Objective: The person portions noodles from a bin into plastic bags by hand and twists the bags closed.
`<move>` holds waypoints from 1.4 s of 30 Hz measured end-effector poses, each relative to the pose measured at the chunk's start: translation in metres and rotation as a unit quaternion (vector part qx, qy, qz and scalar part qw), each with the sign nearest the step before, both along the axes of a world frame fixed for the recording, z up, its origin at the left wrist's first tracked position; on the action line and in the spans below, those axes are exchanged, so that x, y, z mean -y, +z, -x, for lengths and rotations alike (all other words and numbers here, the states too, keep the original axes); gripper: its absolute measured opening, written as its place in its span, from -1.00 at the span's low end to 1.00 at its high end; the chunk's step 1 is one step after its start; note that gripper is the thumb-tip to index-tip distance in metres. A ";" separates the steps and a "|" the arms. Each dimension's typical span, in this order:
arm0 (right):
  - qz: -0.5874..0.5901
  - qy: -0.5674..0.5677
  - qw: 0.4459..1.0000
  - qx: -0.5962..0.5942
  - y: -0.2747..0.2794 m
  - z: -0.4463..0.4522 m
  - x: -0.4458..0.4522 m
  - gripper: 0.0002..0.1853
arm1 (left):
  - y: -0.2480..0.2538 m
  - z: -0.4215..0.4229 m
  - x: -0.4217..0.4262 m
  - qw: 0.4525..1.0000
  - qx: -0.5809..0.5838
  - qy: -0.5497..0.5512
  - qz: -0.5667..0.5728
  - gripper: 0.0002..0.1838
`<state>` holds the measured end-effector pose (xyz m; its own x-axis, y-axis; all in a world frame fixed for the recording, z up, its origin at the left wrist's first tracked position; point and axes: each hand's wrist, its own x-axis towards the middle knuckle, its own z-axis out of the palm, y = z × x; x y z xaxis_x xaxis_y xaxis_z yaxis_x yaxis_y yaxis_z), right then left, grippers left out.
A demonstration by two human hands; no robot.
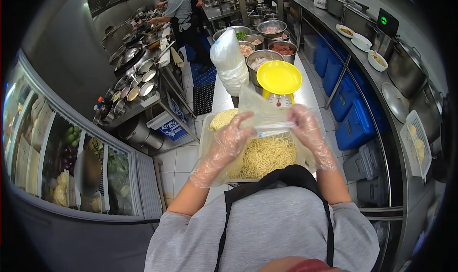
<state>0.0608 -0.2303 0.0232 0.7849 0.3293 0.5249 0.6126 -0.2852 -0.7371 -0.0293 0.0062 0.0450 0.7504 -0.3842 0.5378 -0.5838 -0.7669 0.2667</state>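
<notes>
Both my hands wear loose clear plastic gloves. A clear plastic bag is stretched between them above the noodles. My left hand is closed on the bag's left side, its fingertips bent at the edge. The bag's right side is pinched in my right hand. Under the hands, a heap of yellow noodles lies in a pale tray, and a smaller noodle portion sits at its far left corner. Just beyond the bag stands a kitchen scale with a yellow pan.
Behind the scale are metal bowls of raw meat and a tall wrapped stack of plastic bags. A glass-fronted fridge stands left, blue bins right under a steel counter. A co-worker stands at the stove.
</notes>
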 end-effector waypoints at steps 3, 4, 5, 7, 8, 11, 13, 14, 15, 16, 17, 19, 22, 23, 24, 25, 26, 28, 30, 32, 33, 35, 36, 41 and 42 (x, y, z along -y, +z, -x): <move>0.236 0.133 0.948 -0.165 -0.014 0.012 -0.009 -0.76 | -0.020 -0.001 -0.018 0.992 -0.008 0.125 -0.019 -0.47; 0.298 0.145 0.938 -0.100 -0.040 0.017 -0.012 -0.64 | -0.023 -0.002 -0.024 0.983 -0.021 0.181 0.002 -0.41; 0.330 0.150 0.930 -0.067 -0.050 0.025 -0.016 -0.57 | -0.022 -0.002 -0.026 0.983 -0.018 0.181 0.002 -0.41; 0.473 0.120 0.871 -0.058 -0.064 0.046 -0.032 -0.43 | -0.022 0.000 -0.030 0.983 0.068 0.169 0.029 -0.37; 0.527 0.101 0.841 -0.070 -0.063 0.048 -0.038 -0.38 | -0.020 0.001 -0.030 0.982 0.069 0.173 0.030 -0.37; 0.611 0.146 0.774 -0.077 -0.059 0.042 -0.049 -0.36 | -0.019 -0.002 -0.017 0.981 0.043 0.188 0.033 -0.39; 0.578 0.171 0.794 -0.081 -0.059 0.036 -0.044 -0.35 | -0.028 -0.011 -0.013 0.984 0.067 0.166 0.016 -0.38; 0.543 0.195 0.812 -0.084 -0.059 0.032 -0.040 -0.34 | -0.025 -0.011 -0.010 0.982 -0.019 0.185 0.005 -0.37; 0.544 0.196 0.812 -0.083 -0.065 0.026 -0.037 -0.34 | -0.030 -0.016 -0.011 0.982 -0.019 0.186 0.006 -0.37; 0.509 0.231 0.824 -0.094 -0.074 0.019 -0.035 -0.34 | -0.040 -0.025 -0.015 0.986 0.041 0.162 0.001 -0.38; 0.472 0.265 0.834 -0.105 -0.077 0.017 -0.032 -0.34 | -0.040 -0.028 -0.014 0.986 0.100 0.137 -0.003 -0.39; 0.413 0.251 0.869 -0.108 -0.079 0.014 -0.024 -0.33 | -0.038 -0.024 -0.017 0.985 0.071 0.156 -0.010 -0.41; 0.301 0.210 0.925 -0.094 -0.066 0.012 -0.017 -0.31 | -0.026 -0.023 -0.021 0.982 0.028 0.186 -0.012 -0.43; 0.250 0.187 0.947 -0.082 -0.059 0.012 -0.016 -0.30 | -0.026 -0.022 -0.023 0.980 0.012 0.200 -0.006 -0.43; 0.249 0.185 0.947 -0.084 -0.050 0.012 -0.015 -0.30 | -0.027 -0.025 -0.027 0.979 0.020 0.204 -0.008 -0.43; 0.248 0.188 0.947 -0.080 -0.040 0.010 -0.015 -0.27 | -0.026 -0.026 -0.028 0.979 0.019 0.202 -0.008 -0.43; 0.248 0.191 0.947 -0.075 -0.034 0.007 -0.016 -0.23 | -0.024 -0.027 -0.028 0.981 0.044 0.190 0.004 -0.43; 0.267 0.203 0.935 -0.112 -0.031 -0.001 -0.012 -0.23 | -0.020 -0.027 -0.027 0.982 0.071 0.176 0.018 -0.43; 0.287 0.216 0.921 -0.149 -0.033 -0.003 -0.011 -0.22 | -0.016 -0.024 -0.025 0.982 0.053 0.176 0.033 -0.43; 0.404 0.134 0.899 -0.102 -0.042 0.002 -0.016 -0.17 | -0.019 -0.023 -0.024 0.983 0.046 0.174 0.039 -0.44; 0.405 0.134 0.899 -0.100 -0.028 0.011 -0.024 -0.17 | -0.020 -0.023 -0.025 0.983 0.039 0.173 0.044 -0.44; 0.553 0.222 0.785 -0.168 -0.003 0.031 -0.038 -0.27 | -0.022 -0.023 -0.025 0.983 0.032 0.175 0.044 -0.43; 0.537 0.173 0.820 -0.098 -0.065 0.032 -0.040 -0.33 | -0.023 -0.022 -0.025 0.983 0.024 0.175 0.044 -0.43; 0.505 0.191 0.831 -0.132 -0.079 0.008 -0.045 -0.29 | -0.024 -0.017 -0.022 0.982 0.005 0.183 0.047 -0.45; 0.491 0.215 0.834 -0.133 -0.079 0.006 -0.044 -0.28 | -0.025 -0.015 -0.023 0.983 0.009 0.180 0.047 -0.45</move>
<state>0.0548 -0.1859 -0.0556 0.5284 0.7789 -0.3378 0.6660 -0.6271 -0.4040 -0.0139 0.0289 0.0201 0.8186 -0.0443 0.5726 -0.2847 -0.8972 0.3376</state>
